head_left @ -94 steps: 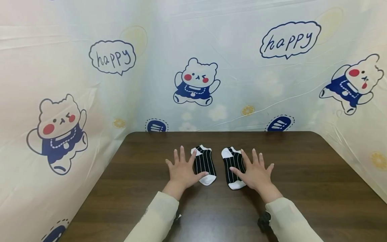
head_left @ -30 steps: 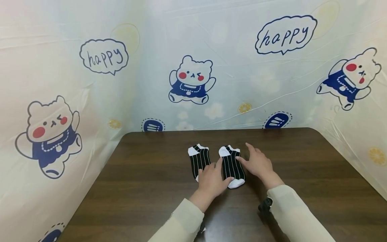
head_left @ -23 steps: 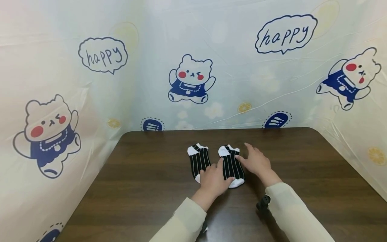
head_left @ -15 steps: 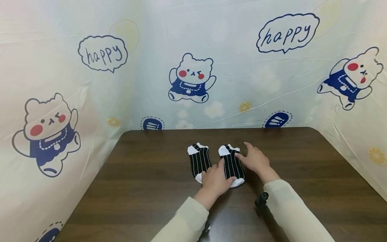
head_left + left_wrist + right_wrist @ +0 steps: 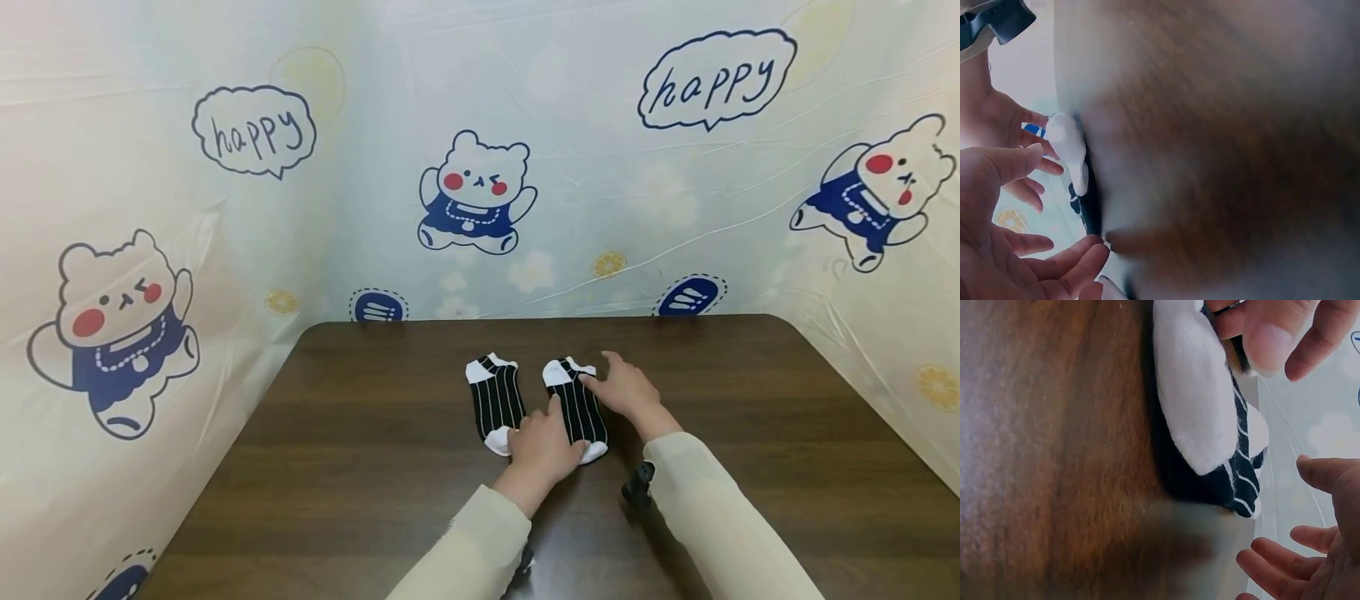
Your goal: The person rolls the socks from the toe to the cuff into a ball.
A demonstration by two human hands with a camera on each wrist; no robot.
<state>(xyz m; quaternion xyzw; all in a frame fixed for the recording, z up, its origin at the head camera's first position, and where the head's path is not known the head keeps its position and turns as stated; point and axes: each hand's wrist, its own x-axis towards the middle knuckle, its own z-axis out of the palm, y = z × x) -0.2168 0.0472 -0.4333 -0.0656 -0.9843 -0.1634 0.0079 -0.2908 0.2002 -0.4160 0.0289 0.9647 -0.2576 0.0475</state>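
Two black ankle socks with white pinstripes and white heels and toes lie flat, side by side: the left sock (image 5: 497, 402) and the right sock (image 5: 579, 408). My left hand (image 5: 542, 450) reaches over the right sock's near end, fingertips along its left edge and thumb over the white toe. It partly covers that sock and overlaps the left sock's toe. Close by the right sock's far right edge is my right hand (image 5: 628, 392), thumb over the striped cloth near the cuff. In the right wrist view the white toe (image 5: 1197, 381) lies between both hands, fingers loosely spread.
The socks are on a dark brown wooden table (image 5: 352, 467) with rounded far corners. Behind and beside it hangs a pale curtain (image 5: 585, 167) printed with bears and "happy" bubbles. A black wrist camera (image 5: 639, 485) sits under the right sleeve (image 5: 720, 508).
Both hands moved from over separate socks to either side of the right sock, the left shifting rightward. In the last second both crept slightly closer to it; the socks stay put.
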